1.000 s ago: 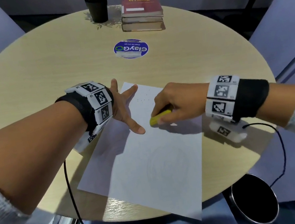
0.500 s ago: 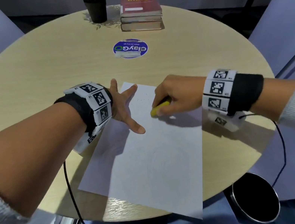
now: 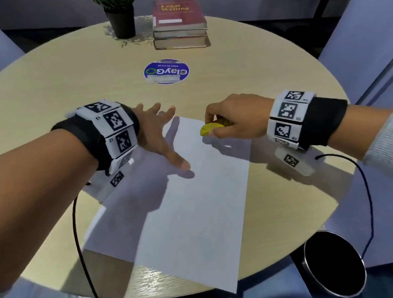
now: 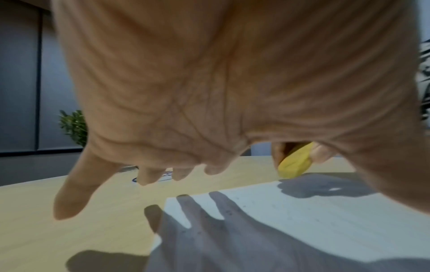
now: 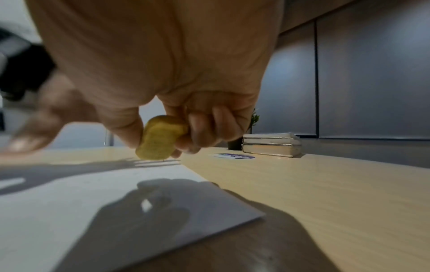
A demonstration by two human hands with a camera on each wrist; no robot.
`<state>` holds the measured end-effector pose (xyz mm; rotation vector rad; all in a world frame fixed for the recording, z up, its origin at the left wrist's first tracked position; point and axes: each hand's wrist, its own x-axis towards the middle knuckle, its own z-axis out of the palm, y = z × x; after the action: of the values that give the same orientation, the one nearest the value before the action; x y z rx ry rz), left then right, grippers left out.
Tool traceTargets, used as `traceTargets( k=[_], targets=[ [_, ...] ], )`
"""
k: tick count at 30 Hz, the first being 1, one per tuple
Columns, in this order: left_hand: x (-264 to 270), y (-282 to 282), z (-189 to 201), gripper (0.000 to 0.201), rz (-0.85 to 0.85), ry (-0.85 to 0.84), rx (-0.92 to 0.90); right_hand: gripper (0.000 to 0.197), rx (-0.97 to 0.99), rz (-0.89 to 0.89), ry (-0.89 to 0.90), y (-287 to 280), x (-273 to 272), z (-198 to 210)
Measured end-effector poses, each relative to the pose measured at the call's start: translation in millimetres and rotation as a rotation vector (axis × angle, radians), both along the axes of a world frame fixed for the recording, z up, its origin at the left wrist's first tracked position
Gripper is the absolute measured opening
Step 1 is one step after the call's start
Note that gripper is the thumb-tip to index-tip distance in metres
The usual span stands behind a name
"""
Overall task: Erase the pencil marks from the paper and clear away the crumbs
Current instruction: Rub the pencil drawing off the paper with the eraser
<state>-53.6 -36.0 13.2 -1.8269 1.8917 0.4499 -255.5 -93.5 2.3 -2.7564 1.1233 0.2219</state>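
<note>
Paper [image 3: 186,203], a white sheet, lay at an angle on the round wooden tabletop [image 3: 23,95], its near corner hanging past the tabletop's front edge toward the person's lap. Pencil marks were too faint to make out in the head view; the L wrist view showed a few small dark specks [image 4: 229,212] on the sheet near its far corner, poss. crumbs, can't tell for sure. Right hand [image 3: 234,118] hovered over the sheet's far edge w/ fingers [image 5: 202,125] and thumb curled round a yellow eraser [image 3: 210,128]; in the R wrist view the eraser's lower end sat just above or at the paper, contact unclear. Left hand [image 3: 159,139] was lifted above the sheet's far-left corner, fingers [image 4: 144,176] straight and spread wide, holding nothing; its shadow w/ splayed digits fell on paper and tabletop below it, so the palm was off the surface. Both wrists wore black bands w/ white marker blocks, cables trailing down off the tabletop. Farther back on the tabletop: a round blue sticker [image 3: 166,71] near the middle, a potted plant [image 3: 120,7] at the far edge, and just beside it a stack of books [image 3: 178,24], red one on top. Below the tabletop's right front stood a round bin [image 3: 335,263] w/ dark inside.
</note>
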Motion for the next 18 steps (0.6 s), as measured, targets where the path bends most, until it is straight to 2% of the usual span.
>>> traceTargets(
  k=[2, 6, 9, 13, 17, 18],
  targets=[
    [-8, 3, -4, 0.154, -0.007, 0.03, -0.018, 0.037, -0.074, 0.002, 0.061, -1, 4, -4],
    [-19, 12, -17, 0.136, -0.083, 0.018, -0.014, 0.038, -0.108, 0.035, 0.101, 0, 10, -13],
    [-19, 13, -21, 0.136, -0.083, 0.012, -0.008, 0.035, -0.126, 0.027, 0.095, 5, 14, -15],
    [-21, 14, -18, 0.135, -0.078, -0.013, 0.015, 0.032, -0.03, 0.188, 0.061, 30, 25, -22],
    [-20, 14, -17, 0.132, -0.061, 0.007, 0.016, 0.035, -0.059, 0.05, 0.051, 9, 22, -15],
    [-21, 14, -17, 0.133, -0.06, 0.009, 0.013, 0.034, -0.079, 0.066, 0.05, 9, 22, -15]
  ],
)
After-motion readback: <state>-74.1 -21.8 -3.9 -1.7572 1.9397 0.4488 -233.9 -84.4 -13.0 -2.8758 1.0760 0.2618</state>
